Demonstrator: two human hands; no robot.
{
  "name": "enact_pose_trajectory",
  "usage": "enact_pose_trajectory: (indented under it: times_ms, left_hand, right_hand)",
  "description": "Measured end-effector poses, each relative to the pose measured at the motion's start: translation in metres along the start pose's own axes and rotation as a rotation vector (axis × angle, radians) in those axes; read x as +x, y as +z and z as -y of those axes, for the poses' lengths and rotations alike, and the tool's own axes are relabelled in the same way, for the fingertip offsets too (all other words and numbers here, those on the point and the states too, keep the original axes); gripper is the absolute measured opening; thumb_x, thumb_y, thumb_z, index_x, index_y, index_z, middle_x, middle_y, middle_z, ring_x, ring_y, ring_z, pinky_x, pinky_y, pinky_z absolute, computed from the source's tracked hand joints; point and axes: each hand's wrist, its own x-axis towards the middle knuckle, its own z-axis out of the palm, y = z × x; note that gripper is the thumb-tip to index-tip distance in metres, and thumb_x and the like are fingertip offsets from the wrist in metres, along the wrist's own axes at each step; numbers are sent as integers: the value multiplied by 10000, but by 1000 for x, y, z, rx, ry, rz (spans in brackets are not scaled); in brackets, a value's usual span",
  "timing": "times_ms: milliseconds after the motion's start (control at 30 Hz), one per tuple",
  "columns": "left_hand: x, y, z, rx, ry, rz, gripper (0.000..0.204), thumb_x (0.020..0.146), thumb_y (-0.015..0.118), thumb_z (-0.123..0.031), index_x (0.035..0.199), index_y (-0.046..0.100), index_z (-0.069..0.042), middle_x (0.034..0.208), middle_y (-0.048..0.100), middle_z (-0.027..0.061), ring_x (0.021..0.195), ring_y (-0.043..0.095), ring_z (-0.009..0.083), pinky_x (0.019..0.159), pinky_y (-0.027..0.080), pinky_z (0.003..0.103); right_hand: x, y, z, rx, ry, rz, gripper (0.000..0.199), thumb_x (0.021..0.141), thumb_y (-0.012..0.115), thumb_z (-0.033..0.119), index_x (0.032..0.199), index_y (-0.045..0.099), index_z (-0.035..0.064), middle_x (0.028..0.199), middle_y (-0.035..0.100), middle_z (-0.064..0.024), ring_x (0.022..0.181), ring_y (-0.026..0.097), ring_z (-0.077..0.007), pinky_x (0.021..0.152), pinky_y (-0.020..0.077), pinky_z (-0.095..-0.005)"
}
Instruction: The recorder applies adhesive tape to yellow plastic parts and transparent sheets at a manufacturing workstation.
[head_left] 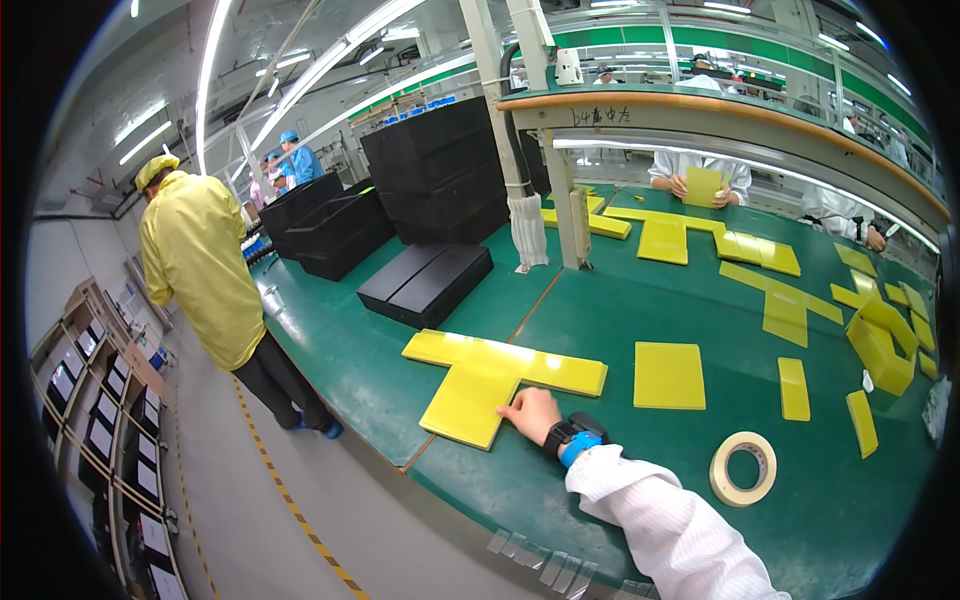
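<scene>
**On the green bench: hand laid on yellow sheets**

Across long green work table, lay flat T-shaped yellow foam-board sheets near front edge; judged light, stiff, slippery, best lifted by an edge. Pressed down on lower right corner by left hand, fingers flat, clasping nothing. Right hand unseen.

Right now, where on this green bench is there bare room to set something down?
Bare green mat lies between the T-shaped yellow panel, the square yellow panel and the tape roll. Another open strip runs between that T-shaped panel and the black trays. The right end, strewn with yellow pieces, is crowded.
</scene>
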Motion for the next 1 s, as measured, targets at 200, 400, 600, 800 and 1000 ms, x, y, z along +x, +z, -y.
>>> enact_pose_trajectory:
  times_ms: [200,400,600,800,1000]
  left_hand:
    - [-7,23,39,8,56,-47,232,821,594,-61,1050,606,-24,1117,595,173,967,607,348,804,491,394]
    - [3,23,26,13,104,-76,206,817,587,-46,1020,616,-26,1096,600,169,949,610,341,797,493,385]
    - [8,14,4,9,81,-122,186,803,587,-28,984,625,-21,1041,610,167,908,613,341,772,494,383]
    - [14,10,-2,10,86,-146,167,789,587,-10,949,634,-16,985,619,165,868,616,342,748,495,381]
    - [19,5,-7,7,112,-191,151,775,587,8,913,643,-11,929,628,163,827,619,343,724,497,379]
  right_hand:
    - [15,-74,-42,-499,-85,-157,741,513,882,378,1084,581,13,1102,548,-146,1113,473,-324,916,414,-431]
    - [35,-72,-83,-357,17,-20,663,523,888,342,1022,631,-12,1093,559,-174,1069,508,-347,929,447,-408]
    - [40,-81,-66,-319,61,86,739,528,890,321,1129,619,-13,1136,558,-168,1150,478,-325,984,413,-396]
    - [41,-93,-51,-384,25,79,741,510,893,330,1122,616,17,1104,565,-142,1105,479,-316,951,404,-400]
    - [41,-100,-52,-263,-80,-6,716,517,861,285,1120,562,40,1085,549,-129,1062,462,-315,919,386,-400]
